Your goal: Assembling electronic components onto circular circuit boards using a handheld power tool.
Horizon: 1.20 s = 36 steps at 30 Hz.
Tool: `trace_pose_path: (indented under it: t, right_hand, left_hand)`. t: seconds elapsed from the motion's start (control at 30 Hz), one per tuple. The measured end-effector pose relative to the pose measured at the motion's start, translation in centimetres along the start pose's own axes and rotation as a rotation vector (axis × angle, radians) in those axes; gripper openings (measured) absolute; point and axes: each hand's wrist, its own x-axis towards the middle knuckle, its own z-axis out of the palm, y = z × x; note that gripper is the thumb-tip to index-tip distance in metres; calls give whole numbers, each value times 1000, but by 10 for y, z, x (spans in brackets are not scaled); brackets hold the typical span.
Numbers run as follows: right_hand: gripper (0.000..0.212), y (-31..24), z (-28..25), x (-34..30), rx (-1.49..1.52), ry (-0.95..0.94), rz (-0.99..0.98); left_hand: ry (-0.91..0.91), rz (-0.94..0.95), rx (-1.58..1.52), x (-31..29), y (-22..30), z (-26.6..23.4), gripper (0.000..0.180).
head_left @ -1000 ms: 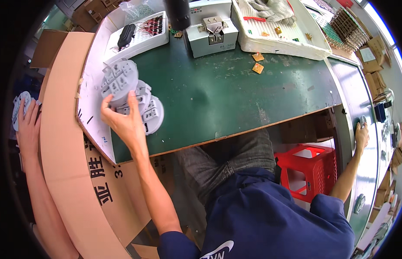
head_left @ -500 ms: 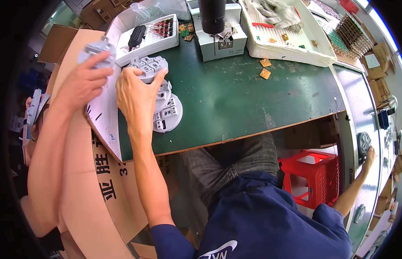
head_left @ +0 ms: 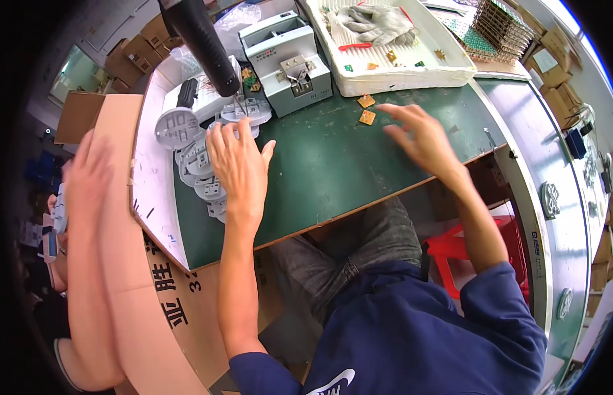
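Note:
My left hand rests with fingers stretched out at the overlapping round grey plastic housings on the left of the green bench. Its fingertips reach a grey housing beside the feeder; whether they press on it I cannot tell. Just above that housing is the tip of a black electric screwdriver. My right hand is open and holds nothing, its fingers close to two small orange square boards. Another round grey housing leans by the white tray's dark-handled item.
A grey screw feeder stands at the back. Beside it, a white foam tray holds gloves and small boards. Across the cardboard on the left, a co-worker's blurred hand shows. A dark round part sits on the right-hand line.
My right hand has left the dark round part on the right-hand line and come over the bench. My left hand has let go of its grey housing. The view has shifted; the screwdriver now tilts.

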Motion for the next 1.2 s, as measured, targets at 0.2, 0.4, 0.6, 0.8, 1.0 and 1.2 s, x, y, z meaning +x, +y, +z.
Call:
trace_pose_path:
  t: [0.2, 0.4, 0.6, 0.8, 1.0, 1.2]
  right_hand:
    - [34, 12, 53, 27, -132, 82, -20]
    - [36, 17, 50, 16, 76, 135, 13]
    - [41, 20, 52, 13, 50, 229, 3]
    - [38, 4, 42, 15, 107, 191, -13]
    - [39, -9, 39, 13, 260, 99, 4]
    - [38, -27, 41, 6, 595, -35, 117]
  left_hand:
    - [3, 3, -88, 26, -5, 18, 55]
    - [-180, -37, -233, 34, -21, 35, 45]
    - [-21, 110, -279, 5, -19, 13, 38]
    - [32, 182, -420, -47, 21, -23, 44]
    - [-215, -28, -606, -70, 61, -36, 53]
    - [-298, 124, -519, -45, 45, -38, 82]
